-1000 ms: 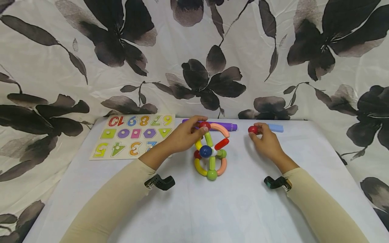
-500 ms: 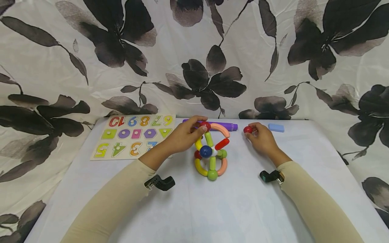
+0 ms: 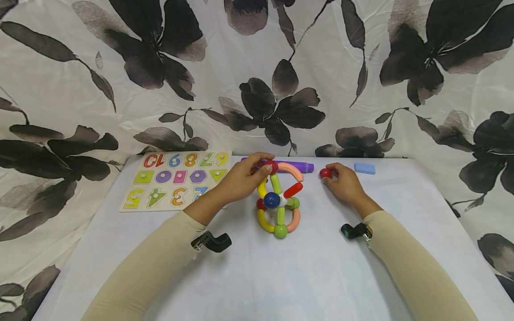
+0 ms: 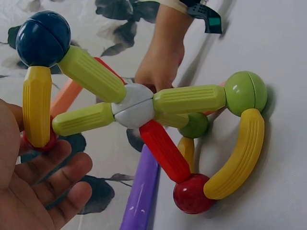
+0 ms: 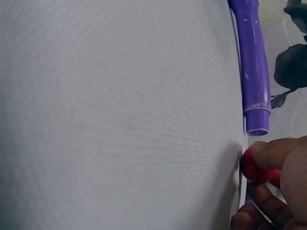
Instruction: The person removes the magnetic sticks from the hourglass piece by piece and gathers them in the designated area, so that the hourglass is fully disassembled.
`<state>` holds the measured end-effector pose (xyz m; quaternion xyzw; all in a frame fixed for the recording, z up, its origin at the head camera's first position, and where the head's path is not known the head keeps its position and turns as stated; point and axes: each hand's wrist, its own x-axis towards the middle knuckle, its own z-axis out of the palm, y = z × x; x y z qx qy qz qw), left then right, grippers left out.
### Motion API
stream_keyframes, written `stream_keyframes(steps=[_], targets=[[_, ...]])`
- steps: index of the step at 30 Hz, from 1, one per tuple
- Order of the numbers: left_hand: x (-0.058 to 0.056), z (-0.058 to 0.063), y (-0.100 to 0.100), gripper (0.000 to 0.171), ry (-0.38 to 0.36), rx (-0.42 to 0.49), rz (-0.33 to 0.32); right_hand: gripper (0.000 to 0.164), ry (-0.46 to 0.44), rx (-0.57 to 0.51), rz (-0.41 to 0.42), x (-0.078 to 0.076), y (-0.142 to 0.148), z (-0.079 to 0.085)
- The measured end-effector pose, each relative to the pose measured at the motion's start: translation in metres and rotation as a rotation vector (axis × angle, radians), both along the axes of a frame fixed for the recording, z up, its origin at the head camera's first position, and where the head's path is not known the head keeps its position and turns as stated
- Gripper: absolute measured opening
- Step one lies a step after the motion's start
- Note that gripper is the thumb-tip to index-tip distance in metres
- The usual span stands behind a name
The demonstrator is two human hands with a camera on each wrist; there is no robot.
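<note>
At the far left of the white surface, flat cream board, bearing bright upside-down numerals in two rows and knobbed geometric shapes in a row between; whether set into recesses, cannot tell. Over its right edge, left hand, pinching the upper red ball between thumb and forefinger, other fingers loosely bent. Directly below and beside that grip, at mid-surface, ball-and-rod structure: glossy, seamed balls in blue, white, green and red, joined by straight and curved rods with ribbed sides, open gaps between, lower part resting on the surface. Just behind, smooth purple tube, lying sideways, with narrower stepped end. Farther right, apart from the structure, right hand, pinching a separate red ball, round and shiny, between thumb and fingers. Just beyond, near the back edge, small pale-blue rectangular block, lying flat.
</note>
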<state>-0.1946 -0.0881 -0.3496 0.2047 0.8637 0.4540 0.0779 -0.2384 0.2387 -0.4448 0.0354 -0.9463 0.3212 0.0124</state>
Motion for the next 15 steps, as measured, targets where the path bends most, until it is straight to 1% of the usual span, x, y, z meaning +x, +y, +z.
stream_keyframes(steps=[4,7,9,12,15], targets=[[-0.001,-0.001,0.001,0.043,0.003,-0.001,-0.001,0.052,-0.002,0.011,-0.030,0.004,-0.002,0.002],[-0.001,-0.002,0.001,0.043,0.006,-0.005,-0.001,0.052,0.038,-0.016,-0.045,0.011,-0.009,0.007],[-0.002,-0.003,0.001,0.042,0.006,-0.006,0.001,0.048,0.080,-0.063,-0.045,0.018,-0.017,0.013],[-0.002,-0.003,0.002,0.041,0.005,-0.005,0.004,0.042,0.145,-0.164,-0.015,0.031,-0.031,0.022],[-0.002,-0.002,0.002,0.041,0.005,0.002,0.004,0.038,0.164,-0.290,0.035,0.046,-0.046,0.029]])
